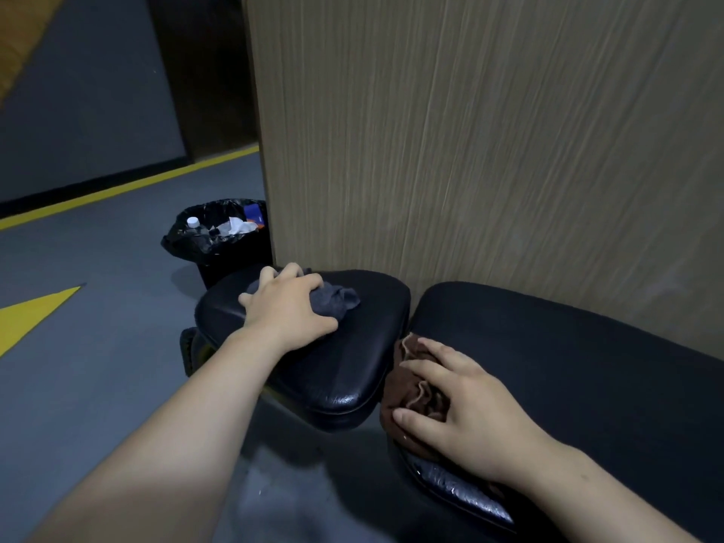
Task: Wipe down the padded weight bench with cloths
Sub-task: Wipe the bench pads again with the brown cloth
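The black padded bench has two pads: a small seat pad (333, 358) on the left and a long back pad (568, 370) on the right, with a gap between them. My left hand (288, 309) grips a bunched grey cloth (339, 297) on the far part of the seat pad. My right hand (466, 409) presses a crumpled brown cloth (415, 386) with spread fingers onto the near left end of the long pad, beside the gap.
A wood-grain wall panel (489, 131) rises directly behind the bench. A bin with a black liner (219, 237), holding rubbish, stands on the floor just beyond the seat pad. The grey floor (98, 307) has yellow markings on the left.
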Tool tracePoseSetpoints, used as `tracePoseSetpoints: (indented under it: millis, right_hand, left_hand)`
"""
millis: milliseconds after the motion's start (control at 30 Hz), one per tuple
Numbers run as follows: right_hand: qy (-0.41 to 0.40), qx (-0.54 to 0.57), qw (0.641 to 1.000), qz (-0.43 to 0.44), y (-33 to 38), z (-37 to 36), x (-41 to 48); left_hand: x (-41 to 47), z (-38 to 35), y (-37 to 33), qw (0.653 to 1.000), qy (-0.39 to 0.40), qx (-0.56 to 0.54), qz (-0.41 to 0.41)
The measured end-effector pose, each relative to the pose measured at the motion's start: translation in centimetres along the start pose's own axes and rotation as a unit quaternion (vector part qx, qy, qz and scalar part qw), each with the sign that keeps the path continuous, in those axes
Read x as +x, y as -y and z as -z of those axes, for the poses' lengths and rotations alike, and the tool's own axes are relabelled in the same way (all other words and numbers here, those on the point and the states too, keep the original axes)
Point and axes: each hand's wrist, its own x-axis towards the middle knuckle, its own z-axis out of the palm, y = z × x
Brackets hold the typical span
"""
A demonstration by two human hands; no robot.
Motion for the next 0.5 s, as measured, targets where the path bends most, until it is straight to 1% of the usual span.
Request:
tracePoseSetpoints:
  millis: [200,333,500]
  right_hand:
    - [-0.023,0.036,0.999,0.027,0.2,-0.8,1.9]
    - [-0.041,0.047,0.998,0.026,0.7,-1.7,4.7]
    - [-0.003,0.037,0.999,0.036,1.4,-2.6,9.7]
  left_hand:
    - [0.2,-0.3,0.7,0.999,-0.046,-0.018,-0.013]
    - [0.6,0.2,1.8,0.996,-0.086,-0.026,-0.006]
    - [1.1,1.7,3.4,0.988,-0.153,-0.028,0.001]
